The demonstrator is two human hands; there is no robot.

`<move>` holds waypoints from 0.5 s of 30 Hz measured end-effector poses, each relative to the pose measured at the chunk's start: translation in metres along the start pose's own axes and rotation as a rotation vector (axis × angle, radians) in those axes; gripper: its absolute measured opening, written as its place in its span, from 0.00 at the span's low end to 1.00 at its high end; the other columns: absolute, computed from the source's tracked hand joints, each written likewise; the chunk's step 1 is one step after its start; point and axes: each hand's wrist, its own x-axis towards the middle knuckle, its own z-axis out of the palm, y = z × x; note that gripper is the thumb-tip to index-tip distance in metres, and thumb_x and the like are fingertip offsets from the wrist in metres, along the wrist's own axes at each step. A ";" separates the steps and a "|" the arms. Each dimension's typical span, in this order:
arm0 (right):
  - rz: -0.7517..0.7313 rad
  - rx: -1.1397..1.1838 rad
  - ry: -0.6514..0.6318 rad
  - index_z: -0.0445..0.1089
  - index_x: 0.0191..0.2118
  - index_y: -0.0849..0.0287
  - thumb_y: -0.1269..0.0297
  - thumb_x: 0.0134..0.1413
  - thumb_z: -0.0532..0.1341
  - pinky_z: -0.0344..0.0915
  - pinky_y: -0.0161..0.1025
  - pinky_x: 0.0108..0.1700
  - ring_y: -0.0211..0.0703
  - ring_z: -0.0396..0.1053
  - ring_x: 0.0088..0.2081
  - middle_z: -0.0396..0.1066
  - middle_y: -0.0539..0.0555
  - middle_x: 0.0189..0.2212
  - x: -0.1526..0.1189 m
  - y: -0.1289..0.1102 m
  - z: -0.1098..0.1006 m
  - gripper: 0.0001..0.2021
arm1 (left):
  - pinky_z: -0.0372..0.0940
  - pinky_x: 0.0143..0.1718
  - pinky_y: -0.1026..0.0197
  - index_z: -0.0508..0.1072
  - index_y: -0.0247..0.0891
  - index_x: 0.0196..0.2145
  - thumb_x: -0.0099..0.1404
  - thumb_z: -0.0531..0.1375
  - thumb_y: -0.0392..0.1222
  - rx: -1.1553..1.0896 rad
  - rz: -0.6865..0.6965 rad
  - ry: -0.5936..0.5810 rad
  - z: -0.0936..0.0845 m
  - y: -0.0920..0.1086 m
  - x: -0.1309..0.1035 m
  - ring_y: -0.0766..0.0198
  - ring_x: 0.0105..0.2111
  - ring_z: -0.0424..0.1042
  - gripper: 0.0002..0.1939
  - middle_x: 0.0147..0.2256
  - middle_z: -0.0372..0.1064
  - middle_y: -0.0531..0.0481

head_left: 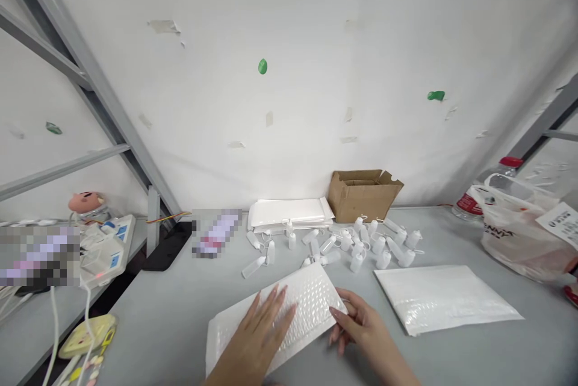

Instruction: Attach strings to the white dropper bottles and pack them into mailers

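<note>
The mailer (316,298) lay aslant at the near middle of the desk (158,326), directly under both hands, and I judged it was put there to be within easy reach of each.

I saw the left hand (258,338) spread flat across its top, fingers extended and slightly parted, gripping nothing; the palm seemed to steady the bubbled face. The right hand (363,329) was partly curled at the right-hand corner, thumb above and fingers tucked beneath the edge, so I read it as pinching that corner. Its lower fingers were partly hidden from me, and I could not tell how hard they pressed.

The other mailer (445,298) rested flat to the right, apart from the hands, perhaps set aside to free the middle. Beyond, small bottles (356,262) were strewn about, some upright and some on their sides, probably loose so that single ones could be picked out. Behind them, a white stack (286,214) and a box (363,199) sat near the wall (311,151), likely to save working room.
</note>
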 end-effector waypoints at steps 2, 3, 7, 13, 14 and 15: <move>-0.009 0.023 -0.037 0.62 0.49 0.65 0.47 0.45 0.62 0.64 0.36 0.22 0.38 0.65 0.17 0.68 0.49 0.16 -0.009 0.004 0.009 0.31 | 0.49 0.55 0.38 0.36 0.37 0.64 0.51 0.59 0.62 -0.039 -0.179 -0.016 0.006 0.007 0.012 0.39 0.60 0.47 0.54 0.62 0.44 0.32; -0.029 0.016 -0.051 0.61 0.50 0.65 0.48 0.46 0.61 0.65 0.37 0.24 0.39 0.66 0.18 0.68 0.49 0.17 -0.013 0.004 0.011 0.30 | 0.49 0.55 0.37 0.35 0.37 0.64 0.48 0.61 0.62 -0.077 -0.248 -0.031 0.006 0.011 0.019 0.38 0.59 0.48 0.56 0.62 0.44 0.32; -0.222 -0.231 0.006 0.64 0.49 0.61 0.49 0.53 0.56 0.66 0.39 0.31 0.41 0.69 0.25 0.69 0.51 0.23 -0.019 -0.010 0.001 0.23 | 0.54 0.52 0.43 0.39 0.39 0.63 0.47 0.64 0.52 -0.256 -0.434 -0.095 -0.003 0.010 0.051 0.43 0.54 0.57 0.53 0.56 0.56 0.35; -0.535 -0.883 0.647 0.65 0.48 0.60 0.45 0.54 0.52 0.64 0.40 0.30 0.42 0.65 0.25 0.67 0.53 0.27 0.017 -0.039 -0.053 0.25 | 0.56 0.48 0.51 0.60 0.39 0.55 0.47 0.59 0.39 -0.376 -0.489 -0.256 -0.014 -0.010 0.076 0.49 0.47 0.62 0.35 0.46 0.63 0.41; -0.570 -0.962 0.676 0.66 0.47 0.60 0.44 0.55 0.51 0.64 0.40 0.29 0.42 0.64 0.24 0.67 0.53 0.26 0.024 -0.040 -0.058 0.25 | 0.57 0.48 0.52 0.61 0.39 0.53 0.47 0.59 0.39 -0.377 -0.487 -0.256 -0.013 -0.011 0.076 0.50 0.46 0.62 0.33 0.45 0.63 0.42; -0.602 -1.021 0.678 0.67 0.46 0.61 0.45 0.56 0.49 0.63 0.40 0.29 0.42 0.64 0.24 0.66 0.54 0.26 0.030 -0.040 -0.062 0.25 | 0.56 0.47 0.52 0.62 0.39 0.52 0.47 0.59 0.38 -0.375 -0.485 -0.252 -0.010 -0.012 0.076 0.50 0.46 0.62 0.32 0.44 0.63 0.42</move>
